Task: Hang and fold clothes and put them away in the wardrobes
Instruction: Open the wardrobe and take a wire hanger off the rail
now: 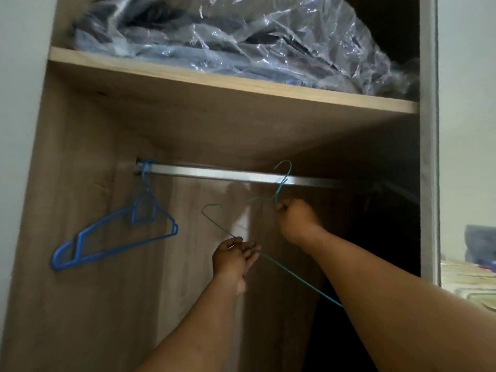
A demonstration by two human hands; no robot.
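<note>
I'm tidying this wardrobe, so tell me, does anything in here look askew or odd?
Yes. The blue hangers at the rail's left end hang steeply tilted, not level. The left hand and right hand each hold a green wire hanger, and neither is hooked on the rail. The plastic-wrapped bundle bulges past the shelf's front edge.

Two thin teal wire hangers [295, 277] sit below the wardrobe's metal rail [214, 174], one hook [284, 170] raised beside it near its right end. Blue plastic hangers [112, 234] hang tilted at the rail's left end.
</note>
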